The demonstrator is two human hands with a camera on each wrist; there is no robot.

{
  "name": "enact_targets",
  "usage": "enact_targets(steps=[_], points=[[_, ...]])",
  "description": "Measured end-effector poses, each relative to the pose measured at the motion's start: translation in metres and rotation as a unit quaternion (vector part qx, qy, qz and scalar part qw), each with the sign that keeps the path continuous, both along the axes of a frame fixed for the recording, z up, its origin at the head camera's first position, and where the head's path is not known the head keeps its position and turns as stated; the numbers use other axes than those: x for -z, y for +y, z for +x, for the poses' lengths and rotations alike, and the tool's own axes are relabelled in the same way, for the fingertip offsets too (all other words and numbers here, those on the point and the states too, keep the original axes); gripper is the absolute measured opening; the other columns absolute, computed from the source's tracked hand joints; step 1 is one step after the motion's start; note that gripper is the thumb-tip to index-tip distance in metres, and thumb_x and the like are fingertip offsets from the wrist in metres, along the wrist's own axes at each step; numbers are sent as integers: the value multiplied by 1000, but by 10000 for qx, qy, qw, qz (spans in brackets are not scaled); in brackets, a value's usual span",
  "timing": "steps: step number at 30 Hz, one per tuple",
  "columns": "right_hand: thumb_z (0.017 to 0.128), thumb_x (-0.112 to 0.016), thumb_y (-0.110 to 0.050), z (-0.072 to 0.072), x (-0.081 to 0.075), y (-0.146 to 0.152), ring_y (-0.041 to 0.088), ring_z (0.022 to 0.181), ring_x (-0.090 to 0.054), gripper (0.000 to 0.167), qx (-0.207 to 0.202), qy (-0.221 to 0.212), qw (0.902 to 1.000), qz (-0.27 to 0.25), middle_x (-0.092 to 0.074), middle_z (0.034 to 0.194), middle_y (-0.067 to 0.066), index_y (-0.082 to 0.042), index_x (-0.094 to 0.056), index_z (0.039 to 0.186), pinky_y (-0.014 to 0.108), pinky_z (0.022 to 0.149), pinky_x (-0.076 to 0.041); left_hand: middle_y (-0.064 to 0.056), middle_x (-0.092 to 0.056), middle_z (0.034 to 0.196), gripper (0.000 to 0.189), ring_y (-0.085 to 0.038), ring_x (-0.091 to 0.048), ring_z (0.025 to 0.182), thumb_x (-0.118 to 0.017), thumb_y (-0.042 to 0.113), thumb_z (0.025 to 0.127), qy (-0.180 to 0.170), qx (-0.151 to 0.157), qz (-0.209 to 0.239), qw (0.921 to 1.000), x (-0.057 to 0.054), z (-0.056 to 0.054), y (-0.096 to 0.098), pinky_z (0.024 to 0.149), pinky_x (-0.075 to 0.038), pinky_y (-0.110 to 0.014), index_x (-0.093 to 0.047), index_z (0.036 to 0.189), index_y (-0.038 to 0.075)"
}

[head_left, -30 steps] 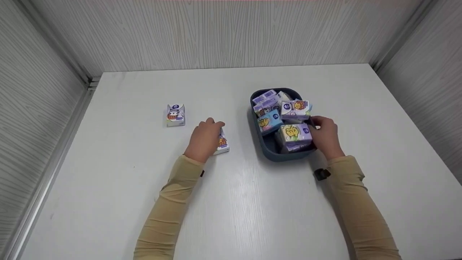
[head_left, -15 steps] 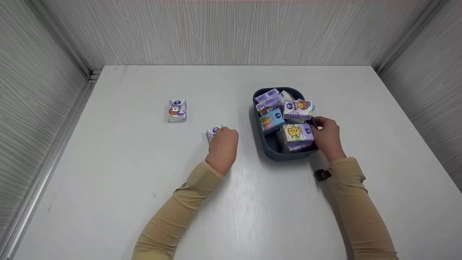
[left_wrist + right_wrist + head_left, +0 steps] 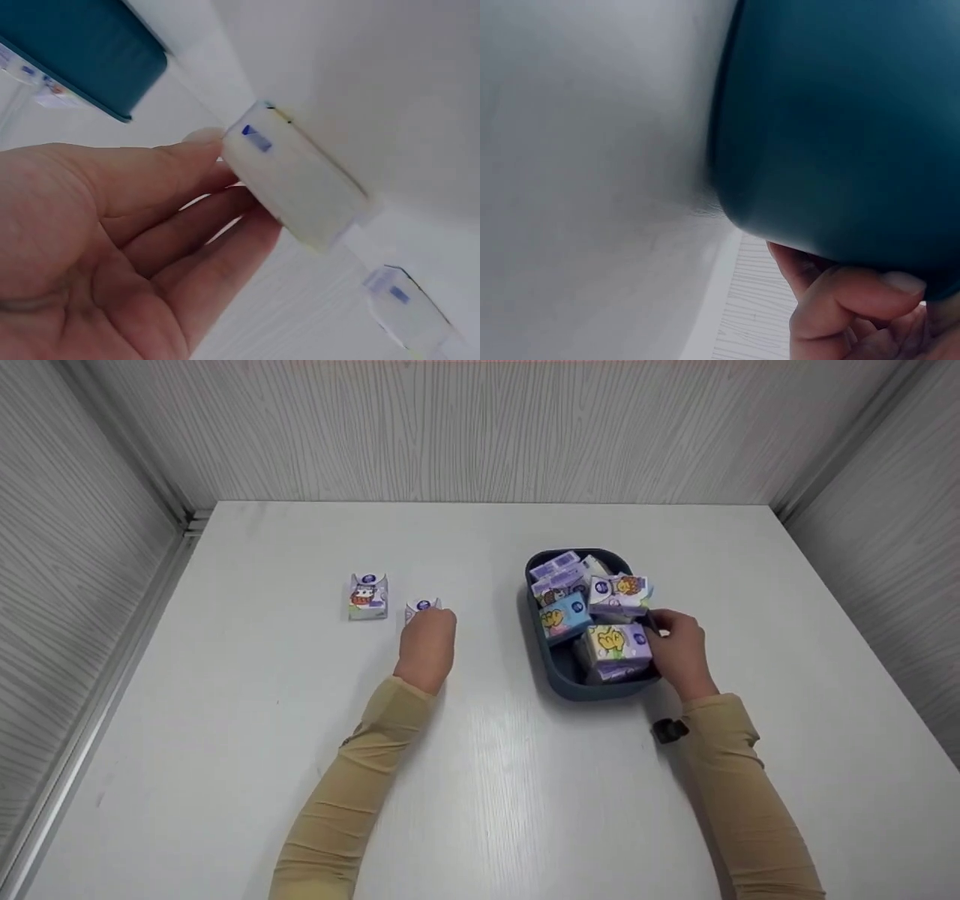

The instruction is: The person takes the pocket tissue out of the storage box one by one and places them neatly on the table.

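While the right hand is gripping the tub at its right side, the left hand is pinching a small box left of it; a second box is resting farther left, more boxes sitting inside.

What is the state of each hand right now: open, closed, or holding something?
Left hand: closed, pinching a small carton.
Right hand: closed, gripping the blue container by its rim.

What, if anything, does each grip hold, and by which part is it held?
The left grip holds a small carton by one long edge, where contact is partly hidden. The right grip holds the blue container by its right side.
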State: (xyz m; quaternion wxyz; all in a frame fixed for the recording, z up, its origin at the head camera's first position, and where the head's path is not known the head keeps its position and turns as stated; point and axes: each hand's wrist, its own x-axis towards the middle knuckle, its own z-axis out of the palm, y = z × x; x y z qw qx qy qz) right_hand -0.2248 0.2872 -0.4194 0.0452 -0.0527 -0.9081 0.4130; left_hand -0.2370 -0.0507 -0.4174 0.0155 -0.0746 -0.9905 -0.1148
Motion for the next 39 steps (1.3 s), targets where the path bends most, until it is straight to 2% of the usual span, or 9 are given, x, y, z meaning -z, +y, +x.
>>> enact_targets(steps=[6,14,18,25,32,39], points=[[95,-53,-11,2,1,1,32,112,-54,35,22,-21,10000,10,-58,122,23,6,-57,125,45,94,-44,-20,-68,93,19,-35,-65,88,-50,-9,91,41,104,-126,9999,4,-16,-13,77,-52,-44,-68,94,-4],[96,-52,-12,3,1,1,32,114,-52,36,53,-121,9999,-26,-57,123,22,5,-56,126,45,96,-43,-22,-67,95,20,-36,-64,90,-49,-11,91,213,47,-69,9997,6,-36,-25,81,-50,-44,-68,96,-6],[96,-53,-13,2,3,1,31,114,-52,35,44,-130,9999,-54,-57,123,22,5,-56,126,45,96,-43,-23,-67,94,19,-37,-64,90,-49,-10,91,282,29,-63,9996,7,-43,-30,81,-50,-45,-67,96,-7],[95,-53,-9,1,6,2,34,116,-52,33,-44,168,9998,41,-59,119,24,8,-58,123,45,99,-40,-23,-67,94,18,-39,-64,89,-49,-10,91,342,14,-5,9994,9,-46,-35,78,-51,-47,-67,94,-8],[95,-53,-10,2,1,1,33,115,-52,34,-47,86,9999,-39,-59,118,23,7,-57,124,45,99,-40,-24,-66,93,18,-39,-63,88,-49,-11,90,476,37,-1,9989,8,-47,-38,77,-51,-48,-67,92,-8],[95,-53,-11,2,0,1,32,113,-53,34,8,49,10000,-40,-59,118,22,6,-58,124,45,97,-42,-24,-65,96,19,-39,-62,90,-48,-10,91,462,35,30,9989,9,-49,-37,79,-50,-48,-67,94,-8]])
